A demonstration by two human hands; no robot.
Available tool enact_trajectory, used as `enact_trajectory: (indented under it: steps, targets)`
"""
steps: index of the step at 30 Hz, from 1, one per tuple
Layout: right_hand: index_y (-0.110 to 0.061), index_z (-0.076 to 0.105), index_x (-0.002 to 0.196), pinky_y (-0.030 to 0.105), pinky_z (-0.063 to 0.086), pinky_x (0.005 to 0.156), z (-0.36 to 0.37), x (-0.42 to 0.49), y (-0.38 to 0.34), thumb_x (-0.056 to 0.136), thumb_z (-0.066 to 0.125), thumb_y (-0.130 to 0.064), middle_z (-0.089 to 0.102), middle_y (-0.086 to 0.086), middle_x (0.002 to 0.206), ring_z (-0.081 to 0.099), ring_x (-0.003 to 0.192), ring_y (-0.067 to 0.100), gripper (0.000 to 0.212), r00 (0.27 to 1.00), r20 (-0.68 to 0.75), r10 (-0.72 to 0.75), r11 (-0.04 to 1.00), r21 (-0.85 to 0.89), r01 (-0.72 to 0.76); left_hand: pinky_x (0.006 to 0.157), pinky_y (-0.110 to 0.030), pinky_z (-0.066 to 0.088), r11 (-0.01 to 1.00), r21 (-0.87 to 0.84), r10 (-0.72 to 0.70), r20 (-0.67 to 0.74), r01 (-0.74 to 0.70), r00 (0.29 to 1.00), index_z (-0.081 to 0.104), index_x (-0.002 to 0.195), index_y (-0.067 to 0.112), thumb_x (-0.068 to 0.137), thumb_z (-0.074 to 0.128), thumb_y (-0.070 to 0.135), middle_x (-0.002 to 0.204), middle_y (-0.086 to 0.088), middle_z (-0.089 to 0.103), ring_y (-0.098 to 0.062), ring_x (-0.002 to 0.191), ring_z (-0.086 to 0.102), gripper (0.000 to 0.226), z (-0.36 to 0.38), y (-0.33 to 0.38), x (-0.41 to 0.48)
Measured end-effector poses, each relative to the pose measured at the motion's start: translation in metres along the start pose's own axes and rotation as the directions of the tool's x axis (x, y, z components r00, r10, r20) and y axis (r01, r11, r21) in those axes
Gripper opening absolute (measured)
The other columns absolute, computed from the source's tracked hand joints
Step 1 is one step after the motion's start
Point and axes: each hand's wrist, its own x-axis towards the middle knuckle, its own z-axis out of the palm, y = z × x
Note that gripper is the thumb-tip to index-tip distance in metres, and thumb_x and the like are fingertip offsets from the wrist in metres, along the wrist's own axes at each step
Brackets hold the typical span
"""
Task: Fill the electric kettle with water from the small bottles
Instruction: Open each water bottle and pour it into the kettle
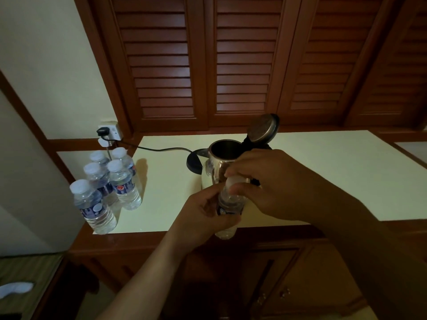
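Note:
A steel electric kettle (215,165) stands on its black base on the cream countertop (323,176), with its lid (263,128) hinged up and the mouth open. In front of it, my left hand (203,215) grips the body of a small water bottle (228,204) held upright above the counter's front edge. My right hand (270,181) is closed over that bottle's white cap. Several more small capped bottles (122,185) stand in a cluster at the counter's left end.
A black cord (159,148) runs from the kettle base to a wall socket (108,132) at the back left. Wooden louvred doors (242,65) rise behind the counter. Wooden cabinet drawers (288,285) lie below it.

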Motion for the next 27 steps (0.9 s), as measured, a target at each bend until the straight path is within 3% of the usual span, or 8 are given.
enact_trajectory:
  steps: [3,6,10,12,14,21,24,27]
  targets:
    - [-0.025,0.067,0.127,0.003,0.031,0.093,-0.005,0.001,-0.004,0.094,0.066,-0.01,0.066,-0.006,0.125,0.056,0.115,0.009,0.036,0.998,0.067,0.014,1.0,0.008,-0.015,0.087,-0.023,0.056,1.0,-0.017,-0.01,0.018,0.01,1.0,0.072,0.122,0.007,0.081,0.078,-0.017,0.11,-0.002,0.08,-0.014,0.102,0.076,0.047,-0.003,-0.001,0.0]
    - [-0.028,0.061,0.135,0.018,0.037,0.105,-0.009,-0.002,-0.007,0.091,0.066,0.002,0.062,-0.006,0.137,0.054,0.125,0.011,0.054,0.992,0.125,0.026,0.999,0.023,-0.029,0.088,-0.024,0.057,1.0,0.001,-0.006,0.027,0.006,1.0,0.073,0.122,0.011,0.082,0.076,-0.017,0.111,-0.004,0.08,-0.017,0.103,0.076,0.049,-0.003,-0.001,0.0]
    - [-0.029,0.055,0.142,0.03,0.038,0.114,0.002,-0.007,-0.004,0.095,0.068,-0.023,0.056,-0.011,0.144,0.049,0.13,0.005,0.049,0.998,0.039,0.041,0.995,0.09,-0.045,0.086,-0.023,0.057,1.0,-0.004,-0.006,0.028,0.006,1.0,0.072,0.118,0.011,0.084,0.073,-0.019,0.107,-0.006,0.08,-0.014,0.099,0.076,0.045,-0.001,0.001,0.001]
    - [-0.027,0.058,0.139,0.034,0.04,0.109,0.004,-0.006,-0.003,0.096,0.065,-0.039,0.06,-0.007,0.138,0.052,0.126,0.011,0.045,0.998,0.013,0.056,0.998,-0.008,-0.056,0.085,-0.023,0.057,1.0,0.003,-0.002,0.025,0.001,1.0,0.072,0.116,0.011,0.084,0.073,-0.018,0.102,-0.001,0.08,-0.012,0.097,0.075,0.044,0.001,0.0,0.002]
    - [-0.024,0.068,0.127,0.029,0.044,0.098,0.001,-0.004,-0.003,0.097,0.064,-0.035,0.067,-0.003,0.124,0.058,0.113,0.015,0.032,1.0,-0.017,0.017,0.999,-0.048,-0.018,0.086,-0.023,0.056,1.0,0.006,-0.008,0.02,0.008,1.0,0.072,0.118,0.011,0.083,0.074,-0.018,0.103,0.001,0.08,-0.012,0.098,0.075,0.045,0.003,0.001,0.002]
    - [-0.029,0.065,0.13,0.01,0.042,0.094,0.002,-0.021,0.017,0.094,0.07,-0.017,0.066,-0.014,0.127,0.059,0.108,-0.001,0.039,0.977,-0.2,0.072,0.988,0.145,-0.044,0.092,-0.028,0.057,0.996,0.071,-0.046,-0.04,0.049,0.998,0.072,0.122,0.021,0.087,0.08,-0.001,0.11,0.004,0.079,-0.016,0.106,0.074,0.042,0.008,-0.008,0.003]
    - [-0.029,0.069,0.122,0.008,0.047,0.092,0.018,-0.032,0.029,0.091,0.073,-0.012,0.068,-0.017,0.12,0.065,0.105,-0.003,0.036,0.92,-0.315,0.231,0.917,0.386,-0.098,0.087,-0.023,0.057,0.996,0.083,-0.036,-0.102,0.045,0.994,0.072,0.122,0.023,0.086,0.081,0.001,0.109,0.009,0.079,-0.009,0.103,0.074,0.043,0.015,-0.007,0.006]
    - [-0.026,0.072,0.106,0.006,0.05,0.081,0.053,-0.044,0.045,0.088,0.077,-0.017,0.074,-0.017,0.104,0.068,0.097,-0.008,0.02,0.798,-0.305,0.52,0.731,0.643,-0.231,0.083,-0.018,0.056,0.997,0.059,-0.033,-0.152,0.042,0.988,0.071,0.125,0.019,0.087,0.08,0.0,0.108,0.009,0.079,-0.006,0.099,0.074,0.043,0.02,-0.007,0.008]
